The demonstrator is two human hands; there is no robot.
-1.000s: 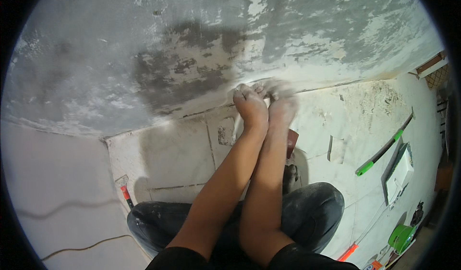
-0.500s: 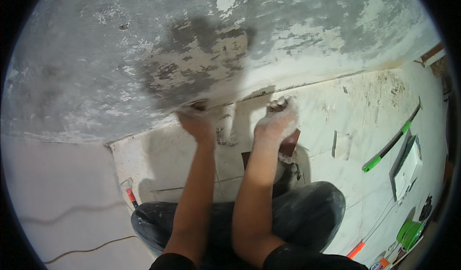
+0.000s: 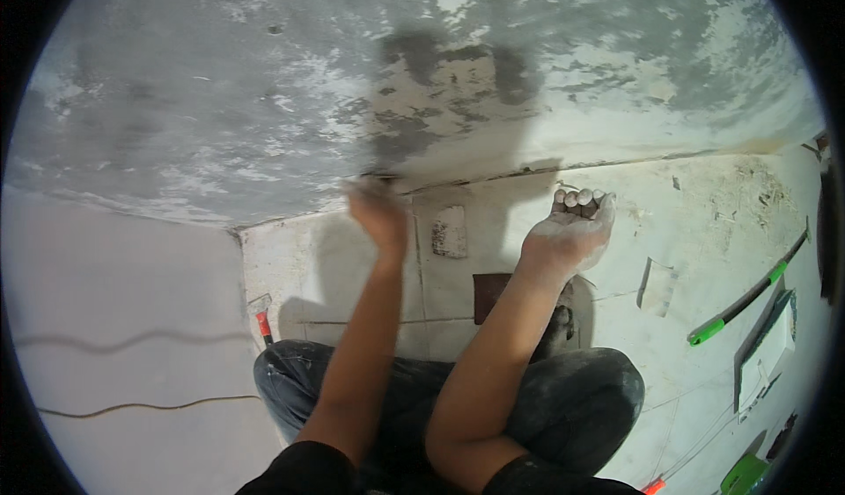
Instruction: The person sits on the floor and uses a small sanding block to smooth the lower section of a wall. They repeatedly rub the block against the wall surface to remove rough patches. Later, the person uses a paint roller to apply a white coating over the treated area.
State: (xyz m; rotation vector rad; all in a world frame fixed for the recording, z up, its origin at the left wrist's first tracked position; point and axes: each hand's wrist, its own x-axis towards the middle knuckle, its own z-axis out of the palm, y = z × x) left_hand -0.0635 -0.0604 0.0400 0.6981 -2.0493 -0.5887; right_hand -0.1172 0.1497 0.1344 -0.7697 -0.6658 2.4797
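My left hand (image 3: 378, 209) is at the foot of the patchy grey wall (image 3: 220, 99), smeared by motion. Its fingers look curled around something dark and thin against the wall, too blurred to name. Over the floor, palm up, my right hand (image 3: 572, 231) is coated in white dust. Its fingers are curled in loosely and nothing shows in them. Between my arms lies a dark reddish-brown sheet (image 3: 490, 296), partly behind my right forearm. A dusty whitish rectangular piece (image 3: 450, 233) rests on the tiles close to the wall.
A red-handled scraper (image 3: 264, 322) lies by my left knee. To the right are a beige sheet (image 3: 657, 287), a long green-and-black handled tool (image 3: 744, 293), a white board-like object (image 3: 767, 350) and a green round thing (image 3: 745, 475). A cord (image 3: 150, 405) runs along the left side.
My right hand has moved right, away from the wall corner, and turned palm up. My left hand stays at the wall base, still blurred. The view has shifted left.
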